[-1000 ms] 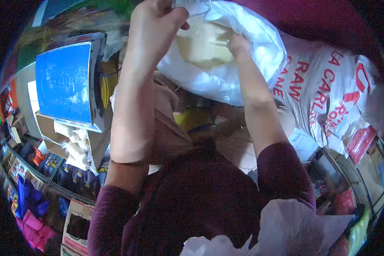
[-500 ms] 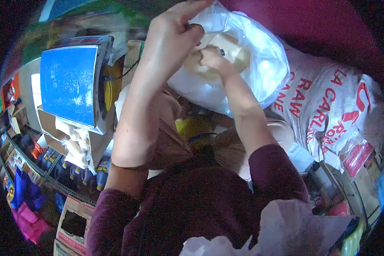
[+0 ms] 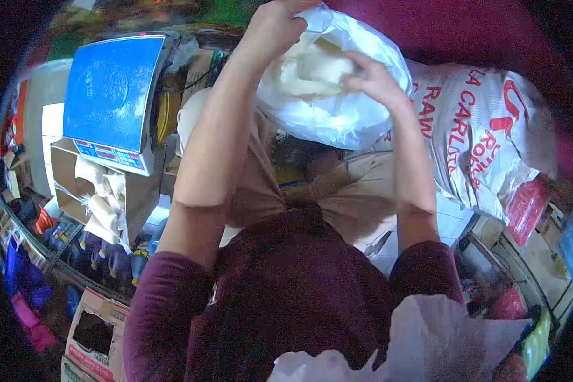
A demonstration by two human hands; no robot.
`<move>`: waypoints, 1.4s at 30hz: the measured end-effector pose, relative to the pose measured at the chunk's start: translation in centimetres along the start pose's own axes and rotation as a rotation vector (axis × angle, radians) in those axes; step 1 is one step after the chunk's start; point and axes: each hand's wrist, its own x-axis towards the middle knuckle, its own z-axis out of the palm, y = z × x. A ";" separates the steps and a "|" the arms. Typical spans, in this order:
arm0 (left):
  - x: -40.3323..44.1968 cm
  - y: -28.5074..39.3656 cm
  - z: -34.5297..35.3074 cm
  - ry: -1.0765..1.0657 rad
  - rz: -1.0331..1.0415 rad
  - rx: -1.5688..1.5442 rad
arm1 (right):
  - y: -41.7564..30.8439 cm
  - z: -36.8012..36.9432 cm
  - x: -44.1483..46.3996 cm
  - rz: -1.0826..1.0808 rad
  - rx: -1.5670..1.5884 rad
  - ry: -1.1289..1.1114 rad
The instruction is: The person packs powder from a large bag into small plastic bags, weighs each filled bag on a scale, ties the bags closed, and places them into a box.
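Observation:
A translucent white plastic bag (image 3: 337, 130) stands open between my knees. Inside it lies a pale, cream-white mass (image 3: 315, 70), too blurred to name. My left hand (image 3: 272, 33) is closed on the upper left rim of the bag, its fingertips partly cut off by the top of the view. Over the right part of the bag's mouth, my right hand (image 3: 379, 81) has thumb and fingers apart beside the pale contents. Nothing can be made out in its grasp.
To the left, a blue-topped weighing scale (image 3: 113, 92) stands above a cardboard box (image 3: 140, 207) holding small filled white bags (image 3: 105, 204). A large white printed sack (image 3: 471, 127) leans at the right. Shelving with dark bottles (image 3: 111, 258) runs along the lower left.
My right hand has moved right from deep in the bag, and its fingers have spread. My left hand stays at the rim. The view has shifted slightly.

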 end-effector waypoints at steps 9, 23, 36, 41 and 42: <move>-0.6 0.4 1.0 -0.008 -0.026 -0.105 | -8.4 -7.7 -1.6 0.014 -0.277 0.145; 0.1 -1.5 3.2 -0.070 0.015 -0.093 | -18.5 -5.0 2.5 0.075 -1.351 0.005; 0.3 -1.4 2.0 0.013 -0.001 -0.382 | -17.4 -7.0 0.0 0.127 -1.266 0.055; 1.5 -2.5 2.0 0.030 0.059 -0.574 | -3.6 4.6 2.5 0.235 -1.080 -0.272; 1.5 -2.0 2.0 0.058 0.063 -0.569 | -0.2 7.2 2.9 0.166 -1.079 -0.205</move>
